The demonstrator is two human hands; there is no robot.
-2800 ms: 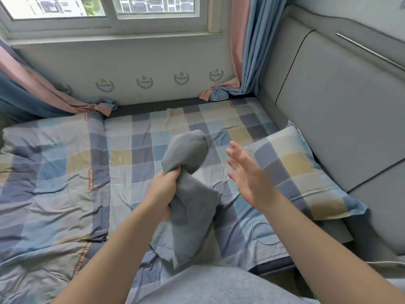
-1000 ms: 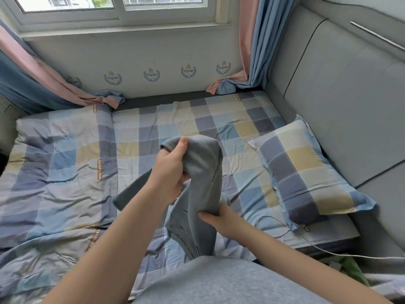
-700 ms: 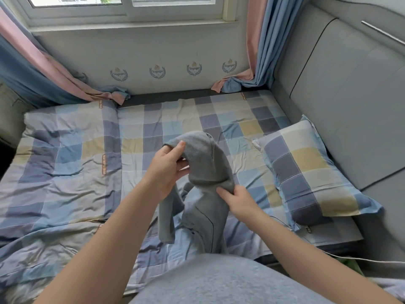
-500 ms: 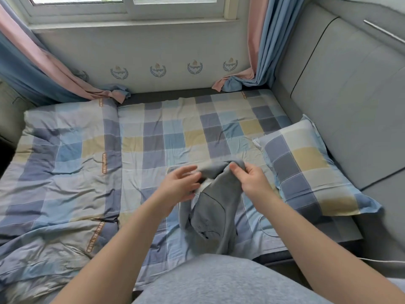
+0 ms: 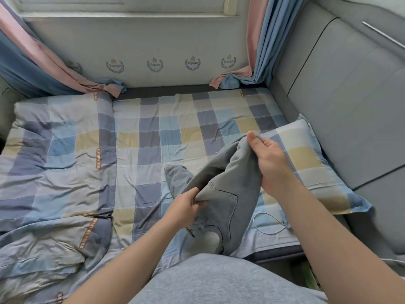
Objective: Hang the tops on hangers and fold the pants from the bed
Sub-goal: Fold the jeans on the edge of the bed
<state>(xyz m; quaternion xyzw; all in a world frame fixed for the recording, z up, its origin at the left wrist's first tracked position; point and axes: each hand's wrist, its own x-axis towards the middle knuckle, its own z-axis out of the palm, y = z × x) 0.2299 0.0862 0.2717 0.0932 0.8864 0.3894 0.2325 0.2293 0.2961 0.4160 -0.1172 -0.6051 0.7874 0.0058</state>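
A pair of grey-blue denim pants (image 5: 225,191) hangs bunched above the near edge of the bed (image 5: 153,139), a back pocket facing me. My right hand (image 5: 267,159) grips one end of the fabric high up, thumb on top, over the pillow's left edge. My left hand (image 5: 186,205) pinches a fold of the pants lower down and to the left. One leg end (image 5: 175,174) trails onto the checked sheet. No hangers or tops are in view.
A checked pillow (image 5: 311,159) lies at the right against the grey padded headboard (image 5: 350,95). A folded checked quilt (image 5: 54,167) covers the bed's left half. A thin white cable (image 5: 269,224) loops near the bed's front edge. Curtains (image 5: 260,47) hang at the window wall.
My hands have drawn apart: the right one rose and moved right with the fabric, the left dropped lower. The pants are now stretched diagonally between them, with a pocket showing.
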